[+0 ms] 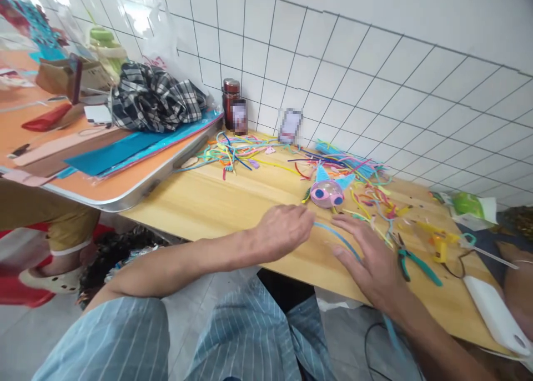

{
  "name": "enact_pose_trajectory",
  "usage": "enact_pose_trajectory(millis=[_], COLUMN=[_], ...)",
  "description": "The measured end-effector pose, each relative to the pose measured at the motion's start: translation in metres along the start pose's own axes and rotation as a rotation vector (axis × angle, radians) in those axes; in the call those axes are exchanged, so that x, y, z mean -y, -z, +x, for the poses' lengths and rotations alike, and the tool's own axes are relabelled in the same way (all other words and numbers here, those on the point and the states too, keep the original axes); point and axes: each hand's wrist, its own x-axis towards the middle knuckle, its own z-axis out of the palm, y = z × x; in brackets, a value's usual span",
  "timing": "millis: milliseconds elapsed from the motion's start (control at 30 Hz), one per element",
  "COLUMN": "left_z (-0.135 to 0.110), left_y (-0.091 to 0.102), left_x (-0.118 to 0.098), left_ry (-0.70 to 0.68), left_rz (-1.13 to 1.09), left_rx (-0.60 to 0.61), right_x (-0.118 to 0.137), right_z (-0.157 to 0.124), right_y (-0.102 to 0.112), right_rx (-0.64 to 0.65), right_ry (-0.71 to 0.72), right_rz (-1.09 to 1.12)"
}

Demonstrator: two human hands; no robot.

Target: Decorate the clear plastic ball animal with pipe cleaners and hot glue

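My left hand [285, 232] is closed at the near side of the wooden table, with the end of a light blue pipe cleaner [333, 231] at its fingertips. The strip curves right, passes beneath my right hand [372, 261] and shows again below my wrist, hanging past the table edge. My right hand's fingers are stretched and apart, thumb separate. Just beyond both hands sits a clear round figure [327, 192] with pink-rimmed blue eyes and light blue pointed ears. Green-handled pliers [418, 264] lie right of my right hand.
Loose pipe cleaners [245, 150] are scattered along the wall side. A yellow glue gun [439, 242] and a white power strip [495, 314] lie at the right, near another person's arm [518, 275]. An orange table [137, 189] with felt sheets and plaid cloth adjoins on the left.
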Motion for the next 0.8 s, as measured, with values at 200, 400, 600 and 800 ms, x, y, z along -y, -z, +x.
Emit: enact_pose_trajectory(millis=[200,400,600,800], left_z=[-0.017,-0.02,-0.022,0.0], left_y=[-0.024,-0.035,-0.042,-0.033], left_x=[-0.006,0.0,0.01,0.04], left_ry=[-0.068,-0.053,-0.007,-0.069], left_rz=[-0.108,-0.225,-0.517,-0.27], left_rx=[0.02,0.188,0.141,0.123], right_x=[-0.016,-0.019,-0.037,-0.057], right_z=[-0.003,0.0,0.001,0.002], right_y=[-0.031,-0.036,-0.04,-0.034], right_rx=[0.135,0.195,0.286,0.231], right_ry=[-0.252,-0.217,-0.064,-0.012], right_rz=[0.27,0.305,0.207,-0.061])
